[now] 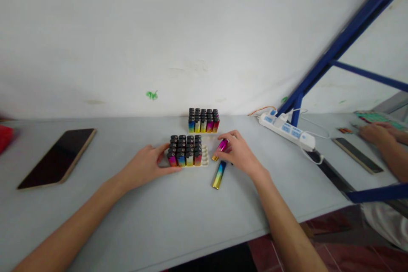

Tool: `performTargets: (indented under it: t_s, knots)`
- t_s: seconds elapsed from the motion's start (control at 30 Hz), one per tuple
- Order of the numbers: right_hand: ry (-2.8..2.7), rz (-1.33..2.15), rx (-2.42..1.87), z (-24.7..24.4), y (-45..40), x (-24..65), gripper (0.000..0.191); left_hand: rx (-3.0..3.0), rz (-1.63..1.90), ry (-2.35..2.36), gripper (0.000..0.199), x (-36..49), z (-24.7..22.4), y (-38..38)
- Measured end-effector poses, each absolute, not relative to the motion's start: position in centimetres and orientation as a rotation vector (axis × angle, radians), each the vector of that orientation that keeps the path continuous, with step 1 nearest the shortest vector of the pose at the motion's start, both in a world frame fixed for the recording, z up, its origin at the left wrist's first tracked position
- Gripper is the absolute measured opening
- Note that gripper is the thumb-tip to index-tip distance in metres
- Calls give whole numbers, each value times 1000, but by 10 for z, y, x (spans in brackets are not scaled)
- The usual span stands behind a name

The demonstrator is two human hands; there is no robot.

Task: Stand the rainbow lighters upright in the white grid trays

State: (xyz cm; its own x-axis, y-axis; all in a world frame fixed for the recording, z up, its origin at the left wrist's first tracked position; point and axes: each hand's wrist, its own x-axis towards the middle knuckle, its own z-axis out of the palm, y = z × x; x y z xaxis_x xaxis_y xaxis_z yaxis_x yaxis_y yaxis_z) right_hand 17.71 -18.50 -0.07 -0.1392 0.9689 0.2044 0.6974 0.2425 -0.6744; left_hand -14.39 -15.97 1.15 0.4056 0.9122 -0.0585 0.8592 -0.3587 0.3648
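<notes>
A white tray (205, 160) holds several upright lighters (185, 153) with black tops and shiny coloured bodies; slots along its right side are bare. My left hand (148, 163) grips the tray's left end, thumb at the front. To the right of the tray, my right hand (237, 151) has its fingers on a pink and gold lighter (219, 149) that lies tilted near the table. Just below that hand a blue and yellow lighter (219, 175) lies on the grey table.
Behind stands a second group of upright lighters (204, 121). A dark phone-like slab (59, 157) lies left, near a red object (5, 137). At right are a power strip (285, 129), a blue frame (318, 72) and another person's hands (379, 134).
</notes>
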Motion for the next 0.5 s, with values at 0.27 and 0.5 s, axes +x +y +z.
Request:
performTargets:
  t_s: [0.27, 0.5]
  knots:
    - [-1654, 747, -1262, -7, -179, 160, 34, 2324, 218, 1519, 63, -145, 11, -159]
    - [-1443, 1016, -1172, -10, -173, 153, 58, 2318, 261, 1482, 60, -146, 10, -158]
